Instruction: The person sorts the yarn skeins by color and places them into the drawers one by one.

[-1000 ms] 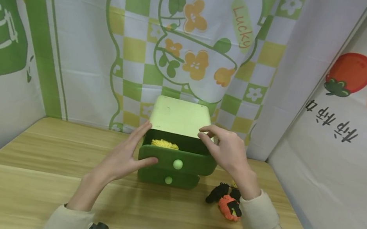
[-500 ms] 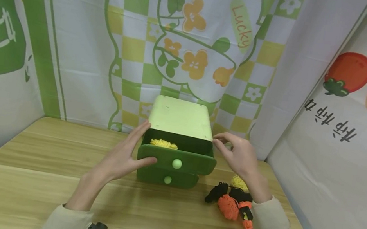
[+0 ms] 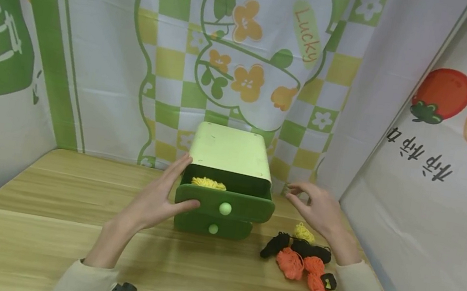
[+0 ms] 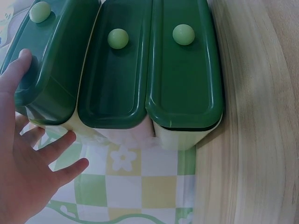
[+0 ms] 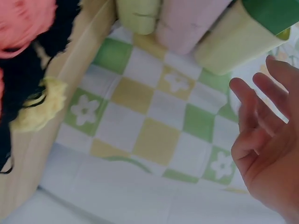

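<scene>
we see a green drawer cabinet near the back edge of the wooden table, about midway between its side edges, with its front pointing at the table's front edge. the left wrist view shows three drawers, one above another; each front has its long axis running left to right, roughly parallel with the back edge. the top drawer juts out toward us, its round knob facing forward, and yellow yarn lies at its left end.

our left hand is beside the cabinet's left side, fingers straight and spread, with the thumb across the drawer's front and nothing clenched. our right hand hovers to the right of the cabinet, well apart from it, its fingers loosely bent and grasping nothing.

toward the table's right edge we have a cluster of yarn: a yellow bundle farthest back, a black bundle stretched left to right, another black bundle slanting toward the front left, and orange bundles nearest the front edge.
</scene>
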### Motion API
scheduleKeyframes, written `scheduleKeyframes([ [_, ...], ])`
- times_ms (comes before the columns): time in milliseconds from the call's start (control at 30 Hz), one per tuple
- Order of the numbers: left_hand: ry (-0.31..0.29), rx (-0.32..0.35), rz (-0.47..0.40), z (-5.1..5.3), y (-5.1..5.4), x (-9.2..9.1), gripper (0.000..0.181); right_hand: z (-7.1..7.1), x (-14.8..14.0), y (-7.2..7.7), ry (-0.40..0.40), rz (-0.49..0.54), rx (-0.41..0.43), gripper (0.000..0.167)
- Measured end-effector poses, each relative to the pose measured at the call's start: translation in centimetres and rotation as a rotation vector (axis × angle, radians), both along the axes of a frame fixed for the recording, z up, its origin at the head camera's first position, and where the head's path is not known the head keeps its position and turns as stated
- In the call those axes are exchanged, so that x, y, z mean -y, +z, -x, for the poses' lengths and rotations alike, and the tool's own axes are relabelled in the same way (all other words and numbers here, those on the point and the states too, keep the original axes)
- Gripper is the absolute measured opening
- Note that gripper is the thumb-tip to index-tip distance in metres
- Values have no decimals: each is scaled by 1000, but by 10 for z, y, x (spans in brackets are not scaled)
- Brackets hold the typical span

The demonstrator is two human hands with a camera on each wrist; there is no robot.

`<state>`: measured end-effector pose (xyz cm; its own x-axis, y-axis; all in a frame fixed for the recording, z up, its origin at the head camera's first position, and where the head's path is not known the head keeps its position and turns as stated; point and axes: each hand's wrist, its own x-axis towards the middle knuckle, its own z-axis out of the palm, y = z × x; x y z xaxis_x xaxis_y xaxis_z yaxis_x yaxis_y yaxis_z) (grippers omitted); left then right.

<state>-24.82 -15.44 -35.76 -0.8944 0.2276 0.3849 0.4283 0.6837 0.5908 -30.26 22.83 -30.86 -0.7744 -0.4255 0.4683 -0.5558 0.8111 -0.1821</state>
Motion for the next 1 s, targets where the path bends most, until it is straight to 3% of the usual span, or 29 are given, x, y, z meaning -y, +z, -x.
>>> scheduleKeyframes([
  [400,-5,12,-19,0,0,0,101,3,-37,-23,-64,-98,151,46],
  [700,-2,0,2,1,-2,-1,101,11,-58,-45,-43,-138,134,43],
  [1000,-12,10,-31,0,-1,0,100,22,-73,-60,-26,-150,120,40],
])
